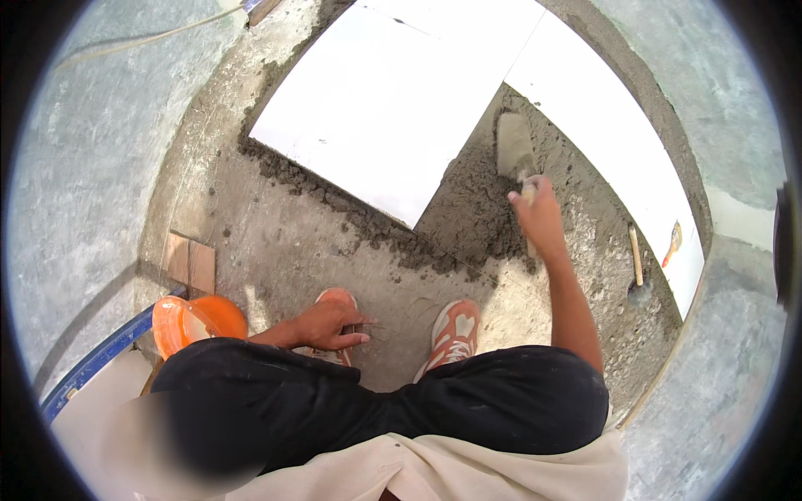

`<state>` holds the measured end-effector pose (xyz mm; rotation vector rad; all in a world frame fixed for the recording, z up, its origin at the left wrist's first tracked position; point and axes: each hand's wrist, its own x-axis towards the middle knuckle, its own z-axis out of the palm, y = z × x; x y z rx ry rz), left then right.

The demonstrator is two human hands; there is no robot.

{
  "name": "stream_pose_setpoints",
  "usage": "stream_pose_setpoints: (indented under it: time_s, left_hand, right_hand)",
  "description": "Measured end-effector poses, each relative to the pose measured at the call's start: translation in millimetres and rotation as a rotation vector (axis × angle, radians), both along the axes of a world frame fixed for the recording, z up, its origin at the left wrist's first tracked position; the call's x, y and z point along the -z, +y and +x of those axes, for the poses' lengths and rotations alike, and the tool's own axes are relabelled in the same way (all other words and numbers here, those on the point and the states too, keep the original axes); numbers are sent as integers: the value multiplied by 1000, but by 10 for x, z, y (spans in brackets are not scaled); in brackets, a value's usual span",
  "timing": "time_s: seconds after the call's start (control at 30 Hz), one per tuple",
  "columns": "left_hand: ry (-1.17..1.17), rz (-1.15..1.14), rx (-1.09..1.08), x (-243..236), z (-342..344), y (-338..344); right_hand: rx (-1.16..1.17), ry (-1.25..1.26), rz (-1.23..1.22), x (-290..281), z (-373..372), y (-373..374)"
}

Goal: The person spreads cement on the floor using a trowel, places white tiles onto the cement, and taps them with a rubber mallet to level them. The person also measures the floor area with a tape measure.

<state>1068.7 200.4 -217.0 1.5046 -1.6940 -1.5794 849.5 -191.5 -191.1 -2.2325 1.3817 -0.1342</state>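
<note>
My right hand (541, 219) is closed round the handle of a trowel (515, 144). Its flat metal blade lies on a bed of wet grey mortar (472, 196), in the gap between a large white tile (368, 108) and a row of white tiles (618, 108) along the right. Over my left shoe hangs my left hand (332, 324), with fingers and thumb apart and nothing visible in it. Crumbly mortar lines the near edge of the large tile.
An orange bucket (213, 317) and a blue level-like bar (100, 359) are at lower left, near brown tile pieces (190, 263). On the right lie a mallet (637, 259) and a small brush (672, 242). Bluish-grey walls (92, 167) enclose the floor.
</note>
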Motion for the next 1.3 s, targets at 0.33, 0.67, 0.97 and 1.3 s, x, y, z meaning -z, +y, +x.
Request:
stream_pose_setpoints:
  time_s: [0.33, 0.67, 0.97, 1.3]
  left_hand:
    - [34, -88, -35, 69, 48, 92]
    - [111, -39, -107, 57, 72, 164]
    - [69, -34, -40, 79, 87, 147]
    - [33, -108, -55, 35, 62, 168]
  right_hand:
    - [427, -764, 910, -87, 823, -521]
    - [483, -740, 1005, -104, 876, -196]
    - [457, -620, 1067, -211, 608, 762]
    - [396, -573, 1251, -120, 281, 1692]
